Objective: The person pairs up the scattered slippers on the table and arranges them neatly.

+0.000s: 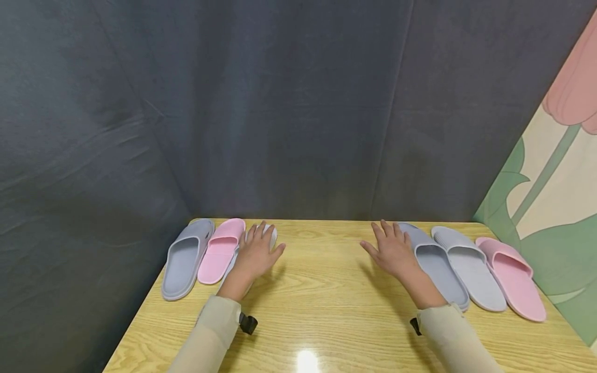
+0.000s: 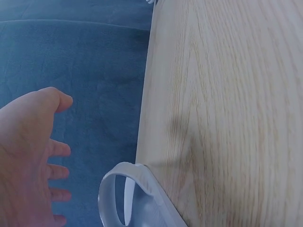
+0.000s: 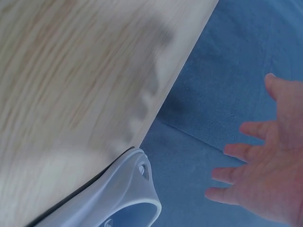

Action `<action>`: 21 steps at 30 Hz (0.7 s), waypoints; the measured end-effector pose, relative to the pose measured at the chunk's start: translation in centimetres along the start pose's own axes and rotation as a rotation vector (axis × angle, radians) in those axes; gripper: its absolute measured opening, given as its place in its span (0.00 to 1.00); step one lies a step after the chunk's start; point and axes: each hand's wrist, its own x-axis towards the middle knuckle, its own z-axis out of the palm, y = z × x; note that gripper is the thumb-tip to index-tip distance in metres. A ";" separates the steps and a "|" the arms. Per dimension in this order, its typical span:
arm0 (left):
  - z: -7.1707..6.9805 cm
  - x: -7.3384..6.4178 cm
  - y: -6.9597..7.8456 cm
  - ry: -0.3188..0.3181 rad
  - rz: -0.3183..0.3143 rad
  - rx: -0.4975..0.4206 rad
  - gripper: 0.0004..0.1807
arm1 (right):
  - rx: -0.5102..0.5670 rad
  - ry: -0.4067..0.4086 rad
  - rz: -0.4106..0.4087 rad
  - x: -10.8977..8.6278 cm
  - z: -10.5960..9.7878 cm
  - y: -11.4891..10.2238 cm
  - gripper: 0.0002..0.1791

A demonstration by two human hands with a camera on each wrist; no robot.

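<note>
Fingers spread, my left hand is held over a pale grey slipper and hides most of it. Left of that lie a small pink slipper and a larger blue-grey slipper. My right hand, also with straight spread fingers, overlaps the front of another blue-grey slipper in the head view. Beside it are a light grey slipper and a pink slipper. Both wrist views show bare palms with nothing in them, apart from the slipper below.
All the slippers lie on a wood-grain table, toes toward its back edge. A dark curtain hangs behind and to the left. A wall painted with flowers borders the right side. Black straps circle the wrists.
</note>
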 end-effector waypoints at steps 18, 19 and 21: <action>0.1 -0.1 -0.5 -0.001 0.007 -0.027 0.40 | -0.009 0.016 0.018 -0.2 -0.2 1.5 0.42; 0.1 -0.1 -0.6 -0.004 0.005 -0.023 0.39 | -0.008 0.011 0.021 -0.2 -0.1 1.6 0.42; 0.2 -0.1 -0.7 -0.009 0.002 -0.022 0.39 | -0.007 0.013 0.022 -0.1 -0.1 1.8 0.41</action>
